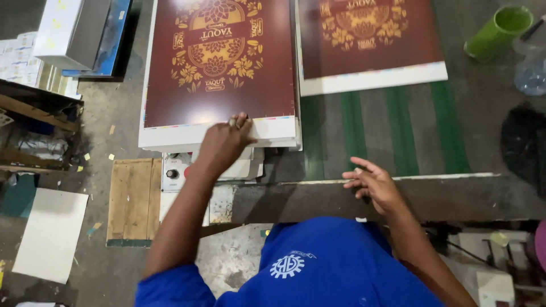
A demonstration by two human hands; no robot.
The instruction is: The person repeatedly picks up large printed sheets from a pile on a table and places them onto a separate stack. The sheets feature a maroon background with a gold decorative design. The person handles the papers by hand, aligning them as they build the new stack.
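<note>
A stack of large printed sheets, dark maroon with gold floral ornament and a white margin, lies on the left of a feed table. My left hand grips the stack's near edge, with ringed fingers on top of the white margin. A second maroon printed sheet lies to the right on the green-striped conveyor bed. My right hand hovers open with fingers spread, just over the machine's worn metal front rail, and holds nothing.
A green cup and a clear plastic bottle stand at the far right. A control box with a knob sits under the stack. On the floor to the left lie a wooden board, a white sheet and boxes.
</note>
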